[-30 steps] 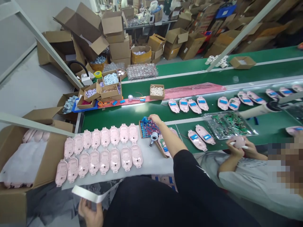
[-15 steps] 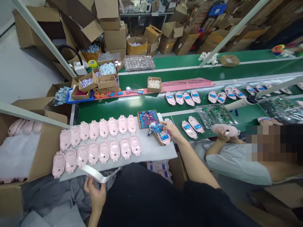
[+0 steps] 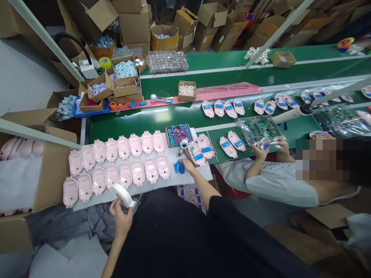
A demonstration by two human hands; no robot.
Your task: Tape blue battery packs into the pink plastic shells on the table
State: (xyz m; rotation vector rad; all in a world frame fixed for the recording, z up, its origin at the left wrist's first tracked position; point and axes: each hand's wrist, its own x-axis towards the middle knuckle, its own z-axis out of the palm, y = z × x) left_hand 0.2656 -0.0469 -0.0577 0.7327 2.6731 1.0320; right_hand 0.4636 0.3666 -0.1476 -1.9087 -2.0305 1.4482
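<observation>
My left hand [image 3: 122,216] grips a roll of white tape [image 3: 123,195] in front of the near edge of the white foam sheet [image 3: 139,190]. A loose end of the tape trails to the right. Over the sheet, my right hand [image 3: 189,166] has its fingers closed on a few blue batteries [image 3: 179,166]; how many is hard to make out. To its left stand two rows of pale pink plastic shells [image 3: 151,170]. Beyond it are a cardboard box of blue batteries with red wires [image 3: 179,135] and a small tape roll [image 3: 183,144]. Pink shells with blue batteries [image 3: 198,156] lie to its right.
A co-worker in a grey shirt [image 3: 269,173] handles a part at the right. Pink shells with batteries [image 3: 230,108] line the green bench [image 3: 130,125]. Small boxes of rings [image 3: 125,70] stand at the back left. A metal post [image 3: 278,34] crosses the view.
My right hand has moved left and toward me, from above the battery box to the foam sheet, with blue batteries in it. My left hand has turned the tape roll slightly.
</observation>
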